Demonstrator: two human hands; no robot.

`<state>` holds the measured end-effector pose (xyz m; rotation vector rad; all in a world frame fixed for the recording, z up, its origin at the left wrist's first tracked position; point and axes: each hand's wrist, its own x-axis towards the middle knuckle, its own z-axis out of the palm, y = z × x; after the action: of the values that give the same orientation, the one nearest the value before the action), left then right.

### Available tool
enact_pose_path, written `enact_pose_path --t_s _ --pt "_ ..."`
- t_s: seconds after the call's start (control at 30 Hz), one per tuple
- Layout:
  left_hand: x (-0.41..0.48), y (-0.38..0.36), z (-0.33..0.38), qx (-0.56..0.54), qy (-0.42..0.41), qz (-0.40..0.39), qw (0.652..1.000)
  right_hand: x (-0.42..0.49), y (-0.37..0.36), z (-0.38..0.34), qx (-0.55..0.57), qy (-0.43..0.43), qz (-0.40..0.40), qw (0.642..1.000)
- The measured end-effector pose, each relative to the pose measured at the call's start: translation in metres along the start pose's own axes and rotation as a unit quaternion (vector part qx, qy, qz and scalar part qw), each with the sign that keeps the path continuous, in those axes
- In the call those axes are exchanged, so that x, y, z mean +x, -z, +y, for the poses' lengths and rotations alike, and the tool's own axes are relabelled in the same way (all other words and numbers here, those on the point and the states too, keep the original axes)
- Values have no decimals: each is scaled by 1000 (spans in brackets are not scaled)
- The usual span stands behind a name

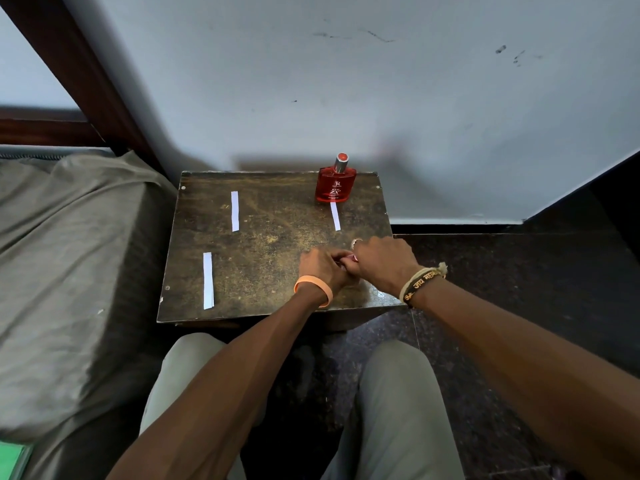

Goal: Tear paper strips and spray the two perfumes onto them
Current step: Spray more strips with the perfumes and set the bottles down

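A red perfume bottle (335, 183) with a silver collar stands upright at the back right of the small dark wooden table (270, 237). Three white paper strips lie flat: one at the back left (234, 211), one at the front left (208, 280), and one just in front of the red bottle (335, 216). My left hand (323, 266) and my right hand (382, 261) meet over the table's front right. Both have curled fingers closed on a small, mostly hidden object. A silvery round top (356, 242) pokes above my right fist. What the object is cannot be told.
The table stands against a pale wall. A grey-covered bed (69, 265) lies close on the left with a dark wooden frame behind it. Dark stone floor (519, 271) is to the right. My knees are under the table's front edge.
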<state>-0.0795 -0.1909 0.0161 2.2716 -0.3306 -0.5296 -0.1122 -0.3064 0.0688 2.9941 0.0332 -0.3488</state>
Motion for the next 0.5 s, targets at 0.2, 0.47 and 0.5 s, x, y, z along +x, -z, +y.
enact_pose_path --t_s 0.2,0.47,0.5 --pt "-6 3 2 -19 9 -2 1000 -3 -10 -7 219 -127 -45 966" --pt "-33 16 -13 -54 5 44 998 -11 -12 -32 358 -165 -61 917" --pt "-37 20 -17 -70 2 42 997 -12 -10 -37 342 -147 -55 927"
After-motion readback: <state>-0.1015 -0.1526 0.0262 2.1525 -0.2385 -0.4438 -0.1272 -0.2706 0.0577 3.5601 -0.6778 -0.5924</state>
